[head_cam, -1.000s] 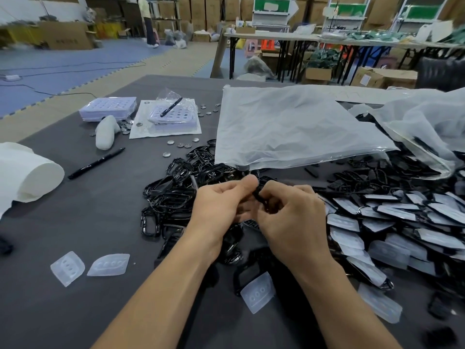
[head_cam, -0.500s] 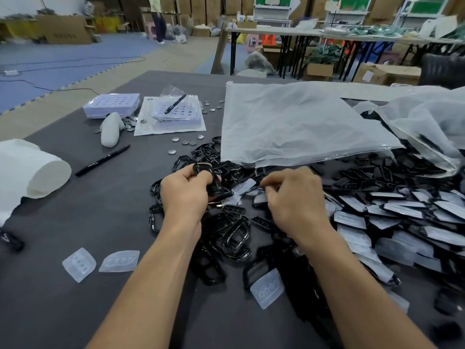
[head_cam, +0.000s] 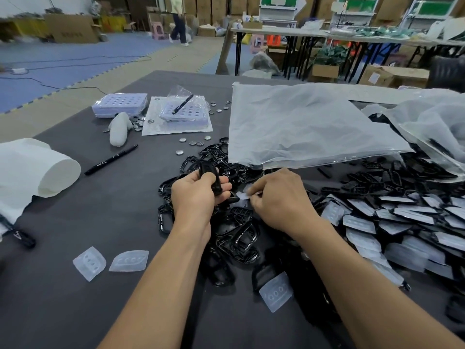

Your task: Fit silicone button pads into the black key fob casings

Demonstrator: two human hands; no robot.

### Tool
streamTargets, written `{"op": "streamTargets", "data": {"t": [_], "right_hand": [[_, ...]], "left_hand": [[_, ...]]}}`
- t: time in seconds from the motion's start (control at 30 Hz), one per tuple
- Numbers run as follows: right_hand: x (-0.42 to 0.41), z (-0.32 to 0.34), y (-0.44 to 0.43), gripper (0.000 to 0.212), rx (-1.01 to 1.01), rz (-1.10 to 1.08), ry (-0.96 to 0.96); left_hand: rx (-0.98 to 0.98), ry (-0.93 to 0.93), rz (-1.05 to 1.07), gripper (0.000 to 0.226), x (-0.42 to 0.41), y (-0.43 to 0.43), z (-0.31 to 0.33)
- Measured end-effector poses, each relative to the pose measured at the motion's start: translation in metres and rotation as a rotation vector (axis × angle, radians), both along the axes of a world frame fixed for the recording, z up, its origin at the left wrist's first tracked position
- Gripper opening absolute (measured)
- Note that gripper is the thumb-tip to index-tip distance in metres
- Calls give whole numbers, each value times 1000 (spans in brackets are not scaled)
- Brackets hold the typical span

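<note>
Right hand point(head_cam: 279, 197) hides most of its pad point(head_cam: 244, 195).

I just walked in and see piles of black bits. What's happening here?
A person is building key fobs. The left hand grips a black casing, and the right hand pinches a silicone pad beside it. The pad is not in yet. More casings lie heaped on the table.
</note>
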State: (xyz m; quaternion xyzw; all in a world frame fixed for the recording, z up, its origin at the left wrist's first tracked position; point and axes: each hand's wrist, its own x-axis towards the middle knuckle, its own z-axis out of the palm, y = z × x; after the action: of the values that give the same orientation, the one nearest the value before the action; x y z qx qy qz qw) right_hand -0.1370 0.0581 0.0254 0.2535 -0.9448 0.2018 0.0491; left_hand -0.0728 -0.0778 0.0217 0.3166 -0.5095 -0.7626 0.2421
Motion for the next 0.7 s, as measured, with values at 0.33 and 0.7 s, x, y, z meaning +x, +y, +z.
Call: {"op": "streamTargets", "data": {"t": [0.33,0.7], "right_hand": [[18,-5,-3,12,91,15,124],[30,-17,-1,17,-124,-69,215]], "left_hand": [[-175,-68,-49,20,2,2,0],[-222,-61,-94,19,7,8,3]]}}
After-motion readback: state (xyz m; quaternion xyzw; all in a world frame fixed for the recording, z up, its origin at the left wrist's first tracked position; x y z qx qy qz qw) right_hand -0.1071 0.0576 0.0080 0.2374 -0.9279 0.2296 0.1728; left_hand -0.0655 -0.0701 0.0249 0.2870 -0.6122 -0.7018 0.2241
